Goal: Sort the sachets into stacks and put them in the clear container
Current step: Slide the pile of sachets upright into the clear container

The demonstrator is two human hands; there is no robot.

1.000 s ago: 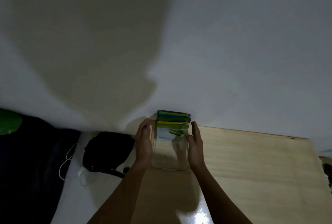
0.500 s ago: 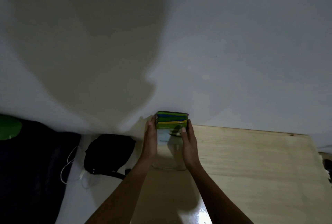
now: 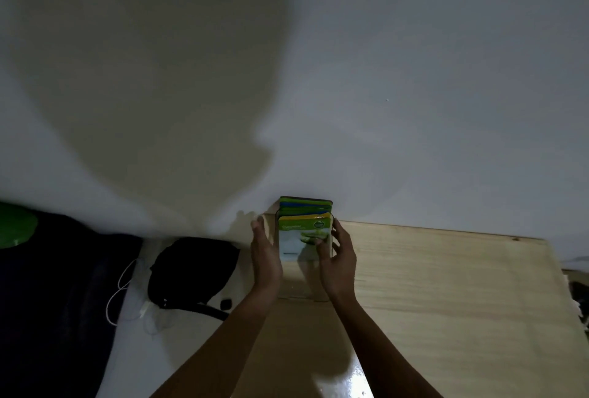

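Pale wood grain of the desk (image 3: 446,286) shines under a glare patch nearest the camera, and both forearms reach over it to the clear container (image 3: 302,283) standing at the desk's far left edge against the white wall (image 3: 414,78). Left hand (image 3: 266,257) lies flat along the container's left wall, fingers straight and apart from it at the tips; right hand (image 3: 339,262), which half a second ago also lay flat, now curls its grip around the right wall. Left of the container, off the desk, sit a black bag (image 3: 191,270) and a white cable (image 3: 119,295). Upright sachets (image 3: 302,225) fill the container's far end; the front one's green label is too blurred to read.
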